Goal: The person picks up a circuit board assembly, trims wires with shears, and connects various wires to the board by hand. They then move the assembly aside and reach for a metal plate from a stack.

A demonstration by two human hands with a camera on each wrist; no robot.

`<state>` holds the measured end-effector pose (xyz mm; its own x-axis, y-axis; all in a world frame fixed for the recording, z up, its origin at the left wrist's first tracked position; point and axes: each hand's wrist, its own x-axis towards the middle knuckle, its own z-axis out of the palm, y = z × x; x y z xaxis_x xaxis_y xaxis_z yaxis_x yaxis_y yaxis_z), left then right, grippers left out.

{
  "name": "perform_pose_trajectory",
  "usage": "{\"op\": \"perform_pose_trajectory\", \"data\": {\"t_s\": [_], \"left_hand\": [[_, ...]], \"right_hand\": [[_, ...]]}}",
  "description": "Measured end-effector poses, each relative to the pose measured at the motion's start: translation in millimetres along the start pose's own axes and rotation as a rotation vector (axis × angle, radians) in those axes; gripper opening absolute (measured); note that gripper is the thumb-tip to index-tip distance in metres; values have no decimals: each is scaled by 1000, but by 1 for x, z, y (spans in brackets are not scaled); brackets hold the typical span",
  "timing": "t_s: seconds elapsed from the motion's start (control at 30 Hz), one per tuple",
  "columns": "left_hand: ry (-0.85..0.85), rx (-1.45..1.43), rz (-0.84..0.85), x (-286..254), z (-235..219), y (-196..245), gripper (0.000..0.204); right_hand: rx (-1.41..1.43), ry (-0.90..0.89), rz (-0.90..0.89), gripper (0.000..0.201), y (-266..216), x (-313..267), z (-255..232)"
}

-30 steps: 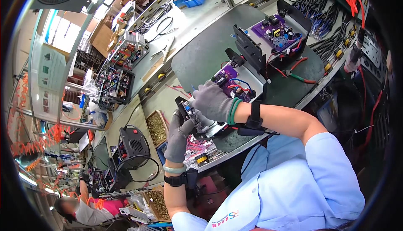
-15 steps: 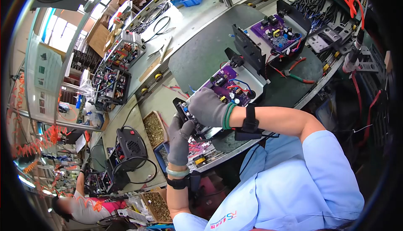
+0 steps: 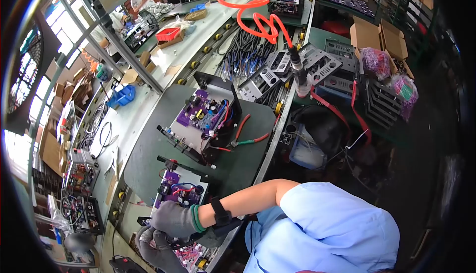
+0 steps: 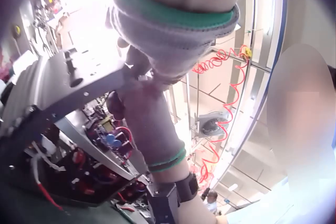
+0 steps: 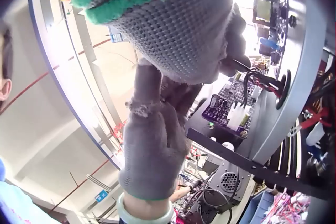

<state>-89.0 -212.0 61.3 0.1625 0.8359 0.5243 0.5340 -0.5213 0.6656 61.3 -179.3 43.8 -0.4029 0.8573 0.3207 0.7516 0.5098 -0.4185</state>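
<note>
With left hand point(image 3: 161, 250) clamped on an end of the chassis point(image 3: 198, 176), by the near edge of the counter point(image 3: 270, 160). With right hand point(image 3: 176, 219) alongside, fingertips together, pinching wires point(image 5: 262, 79). Beyond the chassis, on the mat point(image 3: 148, 136): second unit point(image 3: 187, 136), fitted with purple board point(image 3: 191, 115). Just beside second unit, toward the near edge: pliers point(image 3: 253, 140), handles apart.
</note>
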Motion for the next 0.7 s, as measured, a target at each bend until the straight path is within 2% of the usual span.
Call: {"op": "perform_pose_trajectory", "data": {"t_s": [0.03, 0.07, 0.13, 0.17, 0.23, 0.27, 0.33, 0.4, 0.47, 0.53, 0.6, 0.67, 0.7], "left_hand": [[-82, -119, -265, 7, -4, -17, 22], [-84, -122, -258, 4, 0, -23, 22], [42, -24, -98, 3, 10, -15, 21], [45, -21, -98, 5, 10, -15, 21], [126, 401, 298, 8, 6, -15, 17], [133, 416, 285, 7, 1, -16, 17], [-13, 319, 83, 11, -7, -14, 23], [50, 268, 71, 12, 2, -9, 23], [131, 74, 48, 9, 7, -7, 21], [95, 17, 6, 8, 0, 0, 17], [118, -107, -48, 16, -7, 17, 17], [127, -168, -141, 17, -19, 9, 18], [118, -196, -140, 17, -23, 8, 18]], "right_hand": [[34, -66, 11, 30, 1, -2, -13], [29, -62, 14, 30, 3, -1, -12], [165, -37, 57, 20, 4, 2, -10], [166, -37, 53, 20, 5, 1, -8], [264, 59, 32, 16, 3, -5, -21], [274, 48, 16, 16, 2, -10, -29], [695, -47, 135, 17, 0, -13, -47], [716, -35, 118, 20, 9, -8, -28], [873, 88, 25, 27, 17, -3, -6], [943, 114, 10, 30, 20, 0, -6], [1024, -95, 172, 24, 19, 2, -27], [972, -140, 163, 23, 21, 6, -31], [988, -93, 125, 22, 21, 6, -24]]}}
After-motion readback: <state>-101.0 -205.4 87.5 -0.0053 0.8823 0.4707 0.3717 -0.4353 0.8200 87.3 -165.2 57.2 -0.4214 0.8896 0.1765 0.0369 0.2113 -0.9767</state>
